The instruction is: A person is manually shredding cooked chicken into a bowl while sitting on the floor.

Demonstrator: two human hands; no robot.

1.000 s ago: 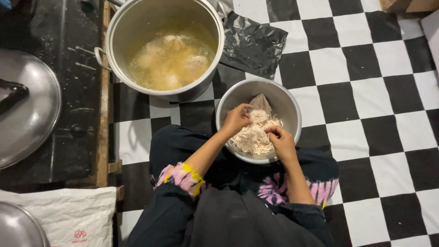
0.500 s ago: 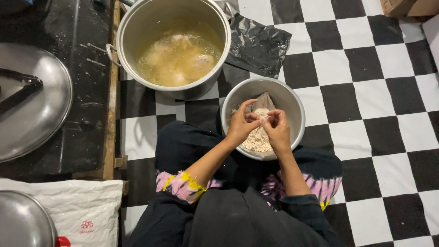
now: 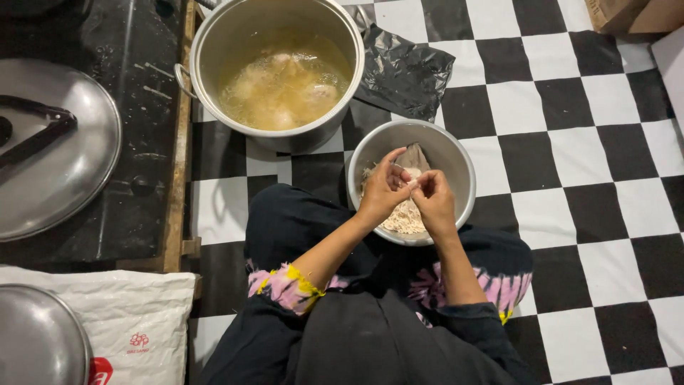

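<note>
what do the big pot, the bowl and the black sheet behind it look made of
Big pot: likely aluminium, with dull grey, matte walls. Bowl: metal, maybe steel, with a smoother sheen on its rim. Black sheet: thin plastic, crinkled and glossy. Both hands pinch pale shredded food over the bowl.

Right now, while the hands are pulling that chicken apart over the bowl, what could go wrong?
The left hand and right hand pinch a pale piece of meat above the metal bowl. The bowl sits on the floor against the person's legs, so a shifted knee might tip it. Shreds could drop past the rim onto the checkered floor. The big pot of broth stands uncovered close by, so a bump might slosh it.
</note>
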